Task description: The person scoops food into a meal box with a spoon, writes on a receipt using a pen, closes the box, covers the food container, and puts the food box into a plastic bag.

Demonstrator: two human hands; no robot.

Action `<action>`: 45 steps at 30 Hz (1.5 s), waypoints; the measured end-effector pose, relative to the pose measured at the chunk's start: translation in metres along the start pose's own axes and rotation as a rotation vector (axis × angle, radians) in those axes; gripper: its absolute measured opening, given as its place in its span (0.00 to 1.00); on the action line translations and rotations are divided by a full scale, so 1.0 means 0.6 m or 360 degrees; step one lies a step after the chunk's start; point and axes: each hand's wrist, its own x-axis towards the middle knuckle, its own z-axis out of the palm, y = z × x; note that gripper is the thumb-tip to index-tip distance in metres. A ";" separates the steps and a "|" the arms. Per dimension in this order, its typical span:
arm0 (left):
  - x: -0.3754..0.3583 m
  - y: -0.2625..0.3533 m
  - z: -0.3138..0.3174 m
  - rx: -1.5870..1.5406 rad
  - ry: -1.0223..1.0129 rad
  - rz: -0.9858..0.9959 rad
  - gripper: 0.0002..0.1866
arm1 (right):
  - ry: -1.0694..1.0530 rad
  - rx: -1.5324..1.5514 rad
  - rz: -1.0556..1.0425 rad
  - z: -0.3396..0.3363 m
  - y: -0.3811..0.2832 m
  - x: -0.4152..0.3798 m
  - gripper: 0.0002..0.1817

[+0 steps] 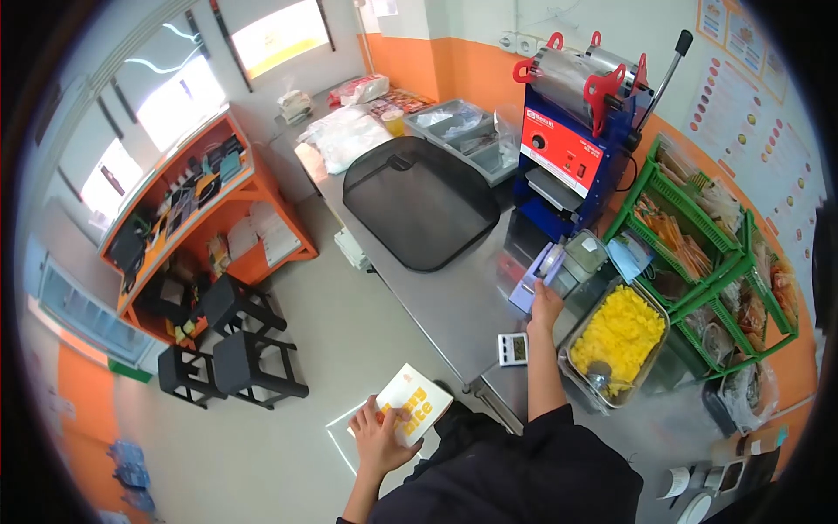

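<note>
Standing on the left, an orange shelf [290, 229] held dark goods and papers, with three black stools [253, 362] on the floor beside it. Right of them, the left hand [384, 441] grasped a white box [426, 403] with yellow lettering, its fingers spread over the near side. The box was tilted, apart from the counter [417, 301] and near its front edge. Farther back on the counter, white plastic bags [349, 140] lay near a divided grey tray [476, 157], and a black mesh cover [419, 210] rested in front of them. To the right, a small timer [513, 349] lay just beside the right forearm. The right hand [546, 306] was closed around the near end of a lilac tape dispenser [529, 286]; how tightly, I could not tell. Behind the dispenser stood the blue and red machine [563, 153], its lever upright at a slant. Right of that hand, a metal pan [657, 345] held yellow food [620, 327] and a ladle [599, 371]. Green baskets [698, 220] of packaged items stood farthest right, near the wall
</note>
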 end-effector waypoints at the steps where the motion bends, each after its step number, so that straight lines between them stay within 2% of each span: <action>1: 0.037 -0.007 0.000 -0.0022 0.0017 0.0040 0.32 | 0.0043 -0.0024 0.0063 0.006 0.006 0.002 0.13; 4: 0.162 -0.017 -0.005 -0.0027 -0.0015 0.0201 0.33 | 0.0214 -0.0050 0.0164 0.008 0.006 -0.001 0.13; 6: 0.242 -0.011 -0.003 -0.0101 -0.0047 0.0378 0.31 | 0.0172 0.0118 0.0333 0.002 0.004 0.001 0.12; 11: 0.409 0.012 0.047 -0.0188 -0.0103 0.0758 0.33 | 0.0184 0.0047 0.0434 0.002 -0.020 -0.008 0.07; 16: 0.515 0.034 0.123 -0.0221 -0.0243 0.0982 0.32 | 0.0303 0.0007 0.0260 0.005 -0.009 -0.022 0.06; 19: 0.533 0.034 0.141 -0.0344 -0.0212 0.1025 0.31 | 0.0371 0.0138 0.0191 0.002 0.012 -0.054 0.09; 21: 0.535 0.036 0.142 -0.0388 -0.0209 0.1035 0.31 | 0.0532 -0.0281 -0.0056 0.005 0.028 -0.066 0.09; 22: 0.538 0.036 0.142 -0.0414 -0.0194 0.1038 0.30 | 0.0539 -0.0291 -0.0068 0.007 0.030 -0.068 0.09; 25: 0.539 0.031 0.147 -0.0423 -0.0137 0.1066 0.29 | 0.0669 -0.0119 -0.0092 0.023 0.016 -0.089 0.11; 27: 0.540 0.032 0.146 -0.0438 -0.0155 0.1061 0.29 | 0.0622 0.0496 -0.0071 0.032 -0.015 -0.106 0.13; 28: 0.539 0.031 0.143 -0.0439 -0.0173 0.1047 0.29 | 0.0633 0.0485 -0.0067 0.034 -0.012 -0.112 0.13; 31: 0.539 0.029 0.144 -0.0434 -0.0177 0.1056 0.29 | 0.0758 0.0222 -0.0168 0.030 0.007 -0.127 0.10; 33: 0.540 0.029 0.146 -0.0442 -0.0186 0.1051 0.29 | 0.0564 0.0195 0.0188 0.021 0.017 -0.135 0.11; 37: 0.541 0.028 0.145 -0.0445 -0.0205 0.1027 0.28 | 0.0638 0.0057 0.0051 0.029 0.046 -0.142 0.08; 39: 0.540 0.028 0.144 -0.0436 -0.0201 0.1036 0.29 | 0.0748 -0.0398 -0.0180 0.041 0.049 -0.146 0.08; 45: 0.539 0.025 0.149 -0.0449 -0.0172 0.1057 0.29 | 0.0841 -0.0844 -0.0098 0.070 -0.007 -0.149 0.08</action>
